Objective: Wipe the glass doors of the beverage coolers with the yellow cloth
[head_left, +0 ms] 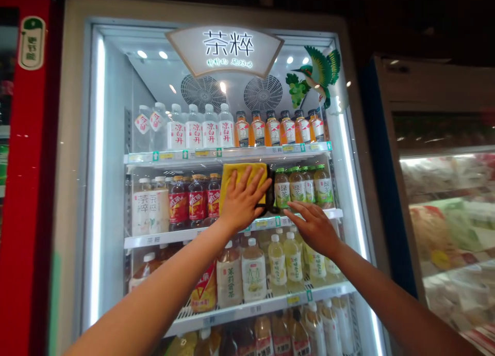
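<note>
A yellow cleaning cloth (232,176) with a dark edge lies flat against the glass door (154,95) of a lit drinks fridge. My left hand (243,193) is spread over the cloth and presses it to the glass, at the height of the second shelf. Just right of the cloth is my right hand (313,224), fingers stretched toward the glass, with nothing in it. Whether its fingertips touch the pane I cannot tell. Behind the glass, green tea bottles (297,184) stand near my right hand and red-labelled bottles (179,201) stand left of the cloth.
Shelves (232,154) of bottled drinks fill the fridge. A fan-shaped sign (226,49) and a bird sticker (323,72) sit at its top. A red fridge (29,165) stands at the left, and another display cooler (444,87) at the right.
</note>
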The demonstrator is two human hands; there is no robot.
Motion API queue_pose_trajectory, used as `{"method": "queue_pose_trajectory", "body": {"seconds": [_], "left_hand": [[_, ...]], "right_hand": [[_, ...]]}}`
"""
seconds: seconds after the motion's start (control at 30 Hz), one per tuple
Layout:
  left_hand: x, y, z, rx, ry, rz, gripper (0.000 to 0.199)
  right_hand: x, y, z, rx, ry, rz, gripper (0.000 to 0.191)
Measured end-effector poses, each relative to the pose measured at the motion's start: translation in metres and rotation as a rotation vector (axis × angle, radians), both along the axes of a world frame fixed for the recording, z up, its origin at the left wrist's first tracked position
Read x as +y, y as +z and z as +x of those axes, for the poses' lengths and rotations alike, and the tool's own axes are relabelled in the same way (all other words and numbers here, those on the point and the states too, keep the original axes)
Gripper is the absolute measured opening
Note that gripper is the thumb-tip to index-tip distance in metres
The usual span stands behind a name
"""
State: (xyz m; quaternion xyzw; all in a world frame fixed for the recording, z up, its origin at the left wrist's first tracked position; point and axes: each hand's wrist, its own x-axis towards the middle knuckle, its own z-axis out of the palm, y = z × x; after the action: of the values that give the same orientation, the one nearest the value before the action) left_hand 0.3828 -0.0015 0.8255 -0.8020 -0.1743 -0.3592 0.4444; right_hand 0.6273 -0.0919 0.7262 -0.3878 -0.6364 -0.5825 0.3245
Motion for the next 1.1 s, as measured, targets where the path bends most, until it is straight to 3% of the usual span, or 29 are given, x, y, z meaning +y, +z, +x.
{"method": "queue_pose_trajectory", "body": {"seconds": [0.07,0.13,0.23,0.37,0.43,0.53,0.63,0.7,0.73,0.8,0.9,0.93,1.0,1.1], "left_hand": [[-0.001,-0.016,-0.009,0.245,-0.062,0.043,0.085],[0.003,-0.026,-0.027,0.352,-0.085,0.065,0.084],[0.010,-0.017,-0.040,0.157,-0.019,0.031,0.086],[0.005,0.018,0.004,-0.268,0.078,-0.070,0.093],[-0.003,0.023,0.034,-0.326,0.084,-0.086,0.091],[-0.011,0.005,0.055,-0.108,0.044,-0.020,0.089],[-0.010,-0.018,0.040,0.326,-0.045,0.092,0.082],[-0.008,-0.020,0.028,0.440,-0.063,0.109,0.080],[-0.007,-0.015,0.027,0.401,-0.056,0.100,0.079],[-0.009,-0.001,0.042,0.140,0.003,0.050,0.079],[-0.018,0.016,0.092,-0.303,0.089,-0.035,0.083],[-0.021,0.015,0.110,-0.356,0.089,-0.038,0.083],[-0.027,0.001,0.136,-0.279,0.066,-0.010,0.087],[-0.032,-0.033,0.141,0.114,-0.014,0.101,0.086]], "right_hand": [[-0.006,-0.004,0.006,-0.044,-0.013,-0.024,0.048],[-0.013,-0.006,0.017,-0.073,-0.032,-0.060,0.049],[-0.019,-0.003,0.038,-0.040,-0.074,-0.097,0.054],[-0.018,0.005,0.056,-0.010,-0.092,-0.130,0.060],[-0.016,0.006,0.063,-0.037,-0.078,-0.144,0.060],[-0.017,0.003,0.079,-0.129,-0.032,-0.156,0.059],[-0.025,0.000,0.105,-0.233,-0.004,-0.165,0.055],[-0.032,0.002,0.124,-0.252,-0.018,-0.156,0.054],[-0.035,0.004,0.133,-0.240,-0.032,-0.142,0.054],[-0.039,0.008,0.146,-0.184,-0.049,-0.109,0.056],[-0.041,0.008,0.157,-0.130,-0.029,-0.087,0.055],[-0.041,0.006,0.161,-0.137,-0.014,-0.093,0.054],[-0.043,0.000,0.168,-0.170,0.018,-0.114,0.052],[-0.047,-0.009,0.188,-0.206,0.051,-0.151,0.049]]}}
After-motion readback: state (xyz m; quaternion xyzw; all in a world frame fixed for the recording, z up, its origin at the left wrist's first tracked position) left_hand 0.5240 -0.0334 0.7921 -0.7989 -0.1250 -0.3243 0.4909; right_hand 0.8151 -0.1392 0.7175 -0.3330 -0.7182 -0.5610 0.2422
